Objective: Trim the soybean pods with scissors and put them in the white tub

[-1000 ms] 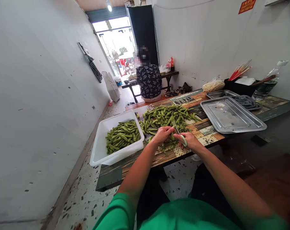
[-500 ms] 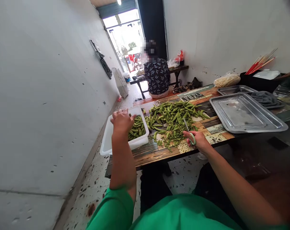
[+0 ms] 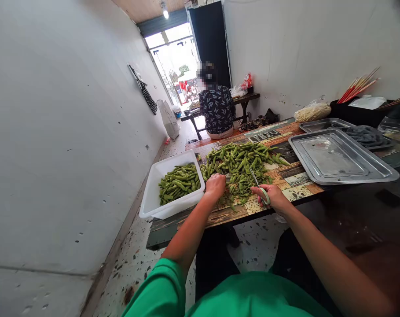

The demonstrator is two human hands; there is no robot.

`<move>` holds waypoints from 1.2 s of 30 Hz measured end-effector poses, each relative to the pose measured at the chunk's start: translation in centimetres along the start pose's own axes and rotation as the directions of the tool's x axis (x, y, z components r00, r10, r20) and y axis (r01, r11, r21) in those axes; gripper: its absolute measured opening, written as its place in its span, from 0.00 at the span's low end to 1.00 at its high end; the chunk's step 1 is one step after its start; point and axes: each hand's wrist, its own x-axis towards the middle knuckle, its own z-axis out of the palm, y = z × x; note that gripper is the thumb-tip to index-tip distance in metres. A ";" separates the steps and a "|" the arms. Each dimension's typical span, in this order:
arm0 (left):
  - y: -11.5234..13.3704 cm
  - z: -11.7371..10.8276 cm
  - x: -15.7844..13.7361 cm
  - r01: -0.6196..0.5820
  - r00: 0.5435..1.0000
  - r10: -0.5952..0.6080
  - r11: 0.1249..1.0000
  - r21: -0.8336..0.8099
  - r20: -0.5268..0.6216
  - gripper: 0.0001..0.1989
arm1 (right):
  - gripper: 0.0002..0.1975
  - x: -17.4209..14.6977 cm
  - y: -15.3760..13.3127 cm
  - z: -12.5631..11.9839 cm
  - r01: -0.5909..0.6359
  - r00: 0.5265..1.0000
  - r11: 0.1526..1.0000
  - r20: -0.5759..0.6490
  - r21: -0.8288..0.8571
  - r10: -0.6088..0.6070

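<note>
My right hand point(image 3: 271, 197) is closed around the light-green handles of a pair of scissors point(image 3: 254, 177), whose metal blades point up and away over the pods. My left hand point(image 3: 216, 186) rests low at the near left edge of a heap of green soybean pods point(image 3: 241, 158), just right of a white plastic tub point(image 3: 168, 213). Its fingers look curled in, and whatever they hold is hidden beneath the hand. Inside the tub, more green pods point(image 3: 181, 182) fill the right part.
Metal trays point(image 3: 343, 156) lie on the patchwork-patterned table point(image 3: 300, 178) to the right, with a dark cloth point(image 3: 365, 135) behind. Bagged skewers point(image 3: 313, 111) and a black box point(image 3: 348, 112) of sticks stand farther back. A person point(image 3: 216, 108) sits at another table ahead.
My left hand has moved right, from over the tub down to the pods on the table, uncovering the tub's contents. My right hand stays nearly in place with the scissors.
</note>
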 end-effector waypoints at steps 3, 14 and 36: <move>0.0 0.4 0.5 -0.093 0.996 0.088 0.977 -0.192 -0.033 0.05 | 0.22 0.1 -0.2 0.2 -0.014 0.999 1.000 0.037 -0.003 0.014; 0.7 3.2 0.3 0.026 0.965 0.168 0.705 -0.709 0.202 0.18 | 0.23 0.1 -1.3 0.5 -0.052 0.993 0.991 0.103 -0.122 0.065; 1.7 1.6 0.2 0.426 0.904 0.024 0.045 -0.904 0.427 0.15 | 0.23 -0.4 -1.5 1.9 -0.059 0.998 0.998 0.013 0.005 0.059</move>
